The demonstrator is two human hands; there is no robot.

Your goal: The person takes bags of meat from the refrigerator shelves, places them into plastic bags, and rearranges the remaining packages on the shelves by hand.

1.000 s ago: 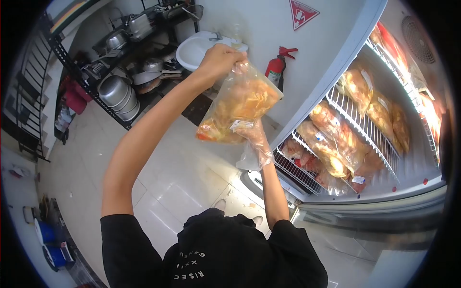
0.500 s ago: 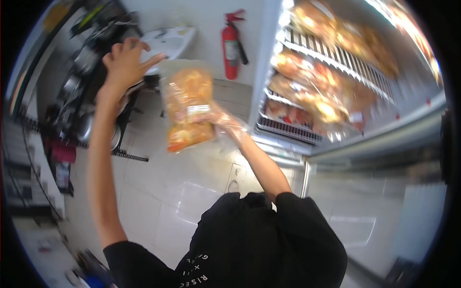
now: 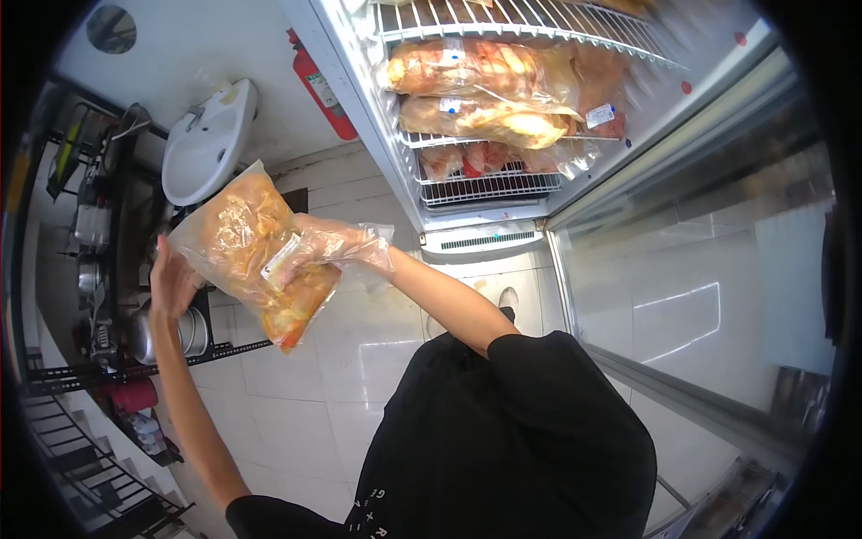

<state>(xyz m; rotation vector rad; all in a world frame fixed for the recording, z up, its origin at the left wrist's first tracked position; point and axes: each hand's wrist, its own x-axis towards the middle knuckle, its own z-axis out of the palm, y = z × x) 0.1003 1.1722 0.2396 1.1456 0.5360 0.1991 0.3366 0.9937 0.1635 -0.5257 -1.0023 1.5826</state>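
A see-through plastic bag of orange-yellow marinated meat point(image 3: 247, 234) with a white label hangs tilted in front of me. My right hand point(image 3: 319, 244), in a thin see-through plastic glove, grips the bag from its right side, near the label. My left hand point(image 3: 175, 278) is bare and upright by the bag's left edge. Its fingers are stretched out, and part of the hand lies behind the bag's corner. I cannot tell whether it touches the plastic.
An upright fridge point(image 3: 480, 238) stands with its glass door point(image 3: 664, 269) swung out to the right. Bagged meat point(image 3: 485, 70) lies on its wire shelves. A white sink point(image 3: 208, 144), a red fire extinguisher point(image 3: 321, 90) and a black rack point(image 3: 193, 357) with metal pots are ahead and left.
My view has turned right. The bag in my right hand has tilted and come closer to my left hand, which has come down from its raised, spread pose to the bag's edge.
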